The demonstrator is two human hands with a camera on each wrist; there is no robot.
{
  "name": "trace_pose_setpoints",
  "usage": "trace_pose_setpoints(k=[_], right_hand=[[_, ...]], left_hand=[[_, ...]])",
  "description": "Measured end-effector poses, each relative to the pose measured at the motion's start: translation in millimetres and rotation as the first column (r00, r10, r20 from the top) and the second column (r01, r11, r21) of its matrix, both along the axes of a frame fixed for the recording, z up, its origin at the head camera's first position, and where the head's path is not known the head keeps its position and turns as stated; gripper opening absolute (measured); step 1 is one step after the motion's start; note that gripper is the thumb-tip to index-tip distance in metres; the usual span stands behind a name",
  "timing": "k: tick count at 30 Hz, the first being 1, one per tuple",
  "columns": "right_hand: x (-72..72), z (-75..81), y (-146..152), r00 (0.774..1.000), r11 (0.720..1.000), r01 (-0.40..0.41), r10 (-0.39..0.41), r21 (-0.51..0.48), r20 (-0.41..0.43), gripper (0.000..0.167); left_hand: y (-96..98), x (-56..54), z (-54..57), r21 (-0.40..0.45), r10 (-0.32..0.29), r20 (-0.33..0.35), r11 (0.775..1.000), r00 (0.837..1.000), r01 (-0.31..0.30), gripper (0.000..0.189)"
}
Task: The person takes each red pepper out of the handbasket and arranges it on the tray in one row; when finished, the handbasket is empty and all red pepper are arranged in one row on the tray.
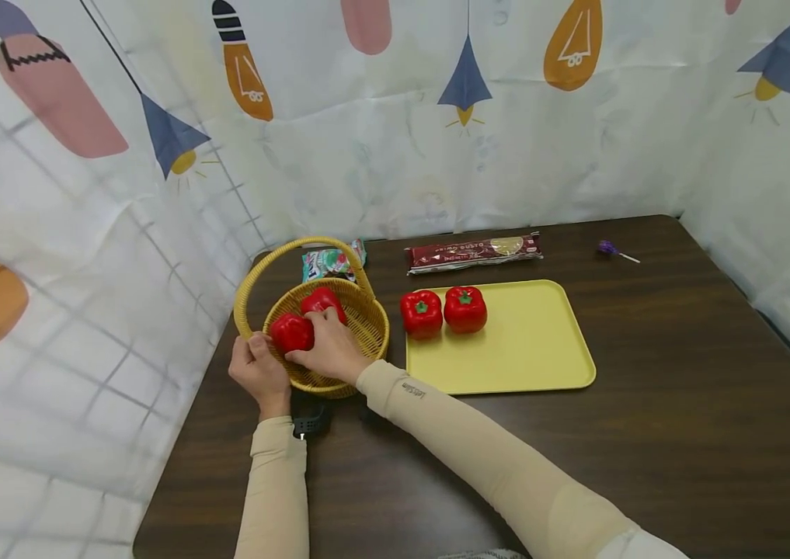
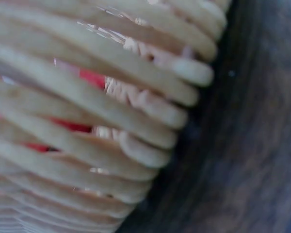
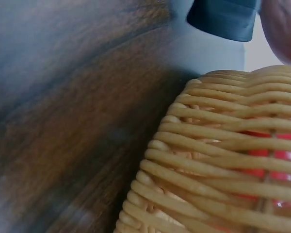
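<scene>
Right hand (image 1: 332,349) reaches into the basket (image 1: 374,330), thumb and fingers around the front red pepper (image 1: 291,335). Left hand (image 1: 262,374) grips the basket rim by the handle (image 1: 244,293) base. Both forearms come in from the near edge in beige sleeves (image 1: 475,442), right one slanting across the table (image 1: 702,373). Front pepper: glossy, rounded — rear pepper (image 1: 323,300) sits right behind it, also in the basket. Basket is yellow wicker, near the table's left edge; its weave mostly blocks both wrist views. Yellow tray (image 1: 520,349) to its right, two green-stemmed peppers (image 1: 466,312) at the far-left corner. Along the far edge — candy packet (image 1: 321,265) partly behind the handle, maroon packet (image 1: 471,255), purple lollipop (image 1: 607,248).
</scene>
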State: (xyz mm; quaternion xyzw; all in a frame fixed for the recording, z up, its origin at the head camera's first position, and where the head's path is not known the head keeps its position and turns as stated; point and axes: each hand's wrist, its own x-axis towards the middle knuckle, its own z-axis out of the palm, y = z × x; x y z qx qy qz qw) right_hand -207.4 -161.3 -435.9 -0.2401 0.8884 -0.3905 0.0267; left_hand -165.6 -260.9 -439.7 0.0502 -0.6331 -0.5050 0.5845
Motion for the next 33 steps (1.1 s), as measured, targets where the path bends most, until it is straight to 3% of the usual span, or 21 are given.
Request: trace_pose_setpoints(k=[11,16,23,33], right_hand=[[0.1,-1.2,-7.0,0.989,0.988,0.105,-0.092,0.109,-0.117,0.073],[0.2,-1.1,-9.2,0.986,0.986,0.122,-0.106,0.117,-0.131,0.069],[0.7,-0.9,-4.9,0.991,0.990,0.113,-0.107,0.086,-0.075,0.067],[3.9,9.1,19.8,0.996,0.996,0.064,-0.060,-0.067,0.059,0.069]], left_hand=[[2.4,-4.7,-3.0,0.004,-0.018,-0.013,1.000,1.000,0.018,0.082],[2.7,-5.5,-2.3,0.008,-0.022,-0.011,1.000,1.000,0.023,0.083],[2.6,-4.0,-1.0,-0.004,-0.020,-0.016,1.000,1.000,0.020,0.081],[-0.9,0.3,-0.1,0.005,-0.006,-0.030,1.000,1.000,0.006,0.076]])
